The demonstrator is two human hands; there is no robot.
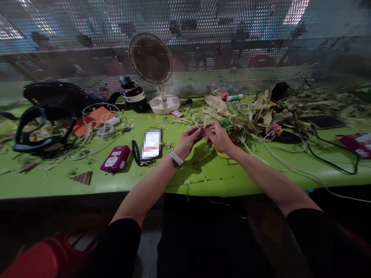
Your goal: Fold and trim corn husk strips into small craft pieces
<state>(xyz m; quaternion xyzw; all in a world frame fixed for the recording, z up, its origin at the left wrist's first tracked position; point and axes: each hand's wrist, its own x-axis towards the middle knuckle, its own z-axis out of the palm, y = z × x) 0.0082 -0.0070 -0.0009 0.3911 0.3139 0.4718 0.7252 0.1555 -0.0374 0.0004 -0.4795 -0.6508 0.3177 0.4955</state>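
- My left hand [189,139] and right hand [218,137] meet above the green counter [87,185], both pinching 1 pale husk strip [205,129] between fingertips.
- Loose husk pile [261,112] lies just beyond my hands.
- Risk: the thin strip could tear if the 2 hands pull unevenly.
- Risk: scraps may scatter onto the phone [152,144] near my left wrist.
- Cables [333,164] cross the right side; a snag could drag things.

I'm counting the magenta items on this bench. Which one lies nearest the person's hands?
The magenta box left of the phone, near the left hand. The other magenta item lies at the far right edge, beyond the black cable, farther from the right hand.
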